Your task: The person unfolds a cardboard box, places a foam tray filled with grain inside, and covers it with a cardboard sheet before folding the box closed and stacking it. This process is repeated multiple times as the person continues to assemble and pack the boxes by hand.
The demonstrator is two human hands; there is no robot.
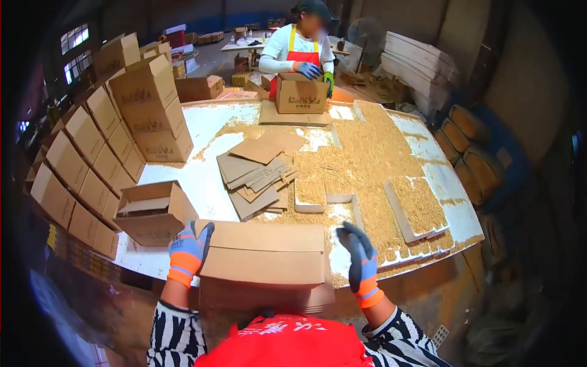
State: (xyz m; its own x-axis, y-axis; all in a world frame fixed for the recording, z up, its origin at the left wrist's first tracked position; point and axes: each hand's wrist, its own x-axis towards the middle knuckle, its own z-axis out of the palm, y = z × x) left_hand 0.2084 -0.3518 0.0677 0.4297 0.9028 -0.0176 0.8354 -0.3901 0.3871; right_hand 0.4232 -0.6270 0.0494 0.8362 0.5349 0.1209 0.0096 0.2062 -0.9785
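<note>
Right in front of me, at the near edge of the table, a flat-sided brown cardboard box [263,260] lies with its top panels closed. My left hand [191,248], in a grey and orange glove, is at the left end of this box, fingers raised and apart. On the other side my right hand [362,257] is held up open, a small gap away from the box's right end. More flat cardboard shows below the box, against my red apron [287,342]. An open-topped carton [156,214] stands just left of my left hand.
Flat cardboard pieces [257,171] lie mid-table. Loose golden grains [373,147] cover much of the white table [211,122], with white trays [419,208] among them. Cartons [150,110] are stacked at left. Across the table, a person [299,52] handles a carton [301,95].
</note>
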